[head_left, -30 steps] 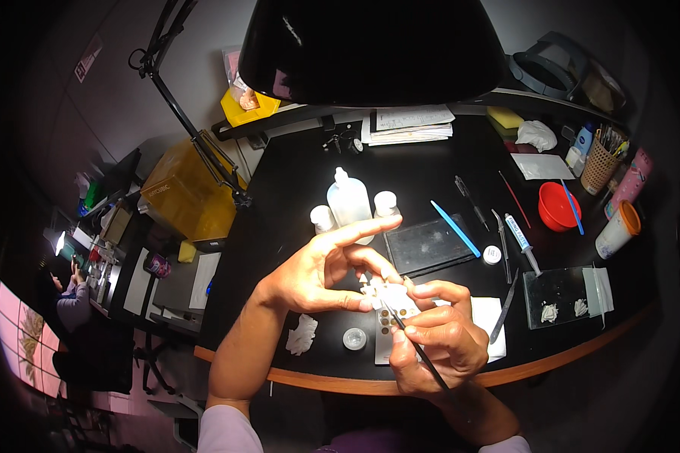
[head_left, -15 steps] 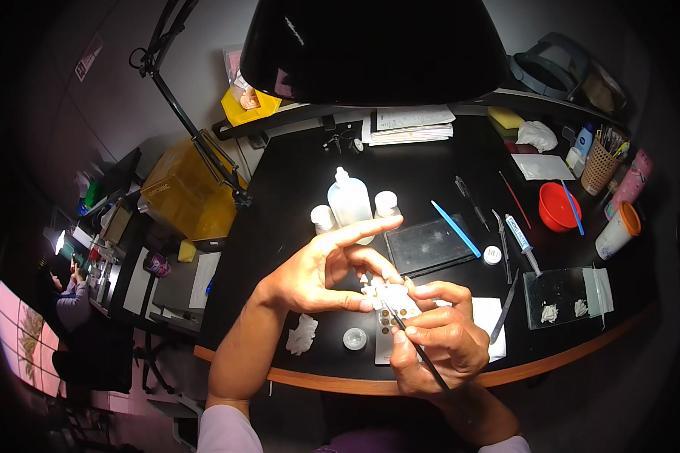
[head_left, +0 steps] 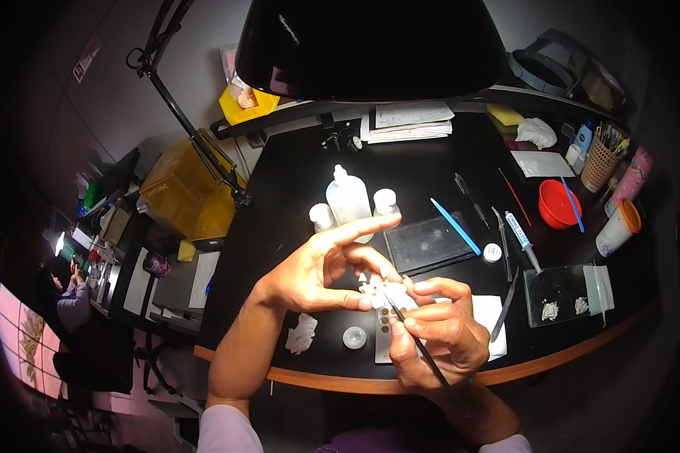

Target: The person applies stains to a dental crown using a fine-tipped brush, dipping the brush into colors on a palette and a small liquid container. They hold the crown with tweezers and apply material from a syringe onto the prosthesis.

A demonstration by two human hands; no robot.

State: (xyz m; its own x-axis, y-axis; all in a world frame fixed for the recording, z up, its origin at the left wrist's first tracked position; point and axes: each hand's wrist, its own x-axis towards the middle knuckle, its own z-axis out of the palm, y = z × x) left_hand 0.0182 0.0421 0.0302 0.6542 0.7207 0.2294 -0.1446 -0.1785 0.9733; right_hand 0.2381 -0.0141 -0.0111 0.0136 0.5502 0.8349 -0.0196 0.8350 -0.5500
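My left hand [head_left: 310, 275] pinches a small white tooth-like piece [head_left: 370, 290] between thumb and fingers, its index finger stretched out to the right. My right hand [head_left: 447, 336] grips a slim black-handled tool [head_left: 428, 359] like a pen. That tool's thin tip points up at the white piece; bright glare hides whether it touches and what kind of tip it is. Below the hands lies a pale card with brownish round spots [head_left: 385, 349], partly covered by my right hand. Beside it stand a small clear cup [head_left: 354, 337] and a crumpled white tissue [head_left: 302, 334].
Behind my hands stand a squeeze bottle [head_left: 348, 198] and two small white bottles. A black slab [head_left: 423, 245] bears a blue stick. To the right are a syringe [head_left: 519, 232], tweezers, a glass plate [head_left: 551, 287] with white paste and a red bowl [head_left: 557, 205]. A dark lamp hood [head_left: 374, 53] overhangs the desk.
The black tool and my right fingers have shifted very slightly at the white piece. My left hand keeps nearly the same pose.
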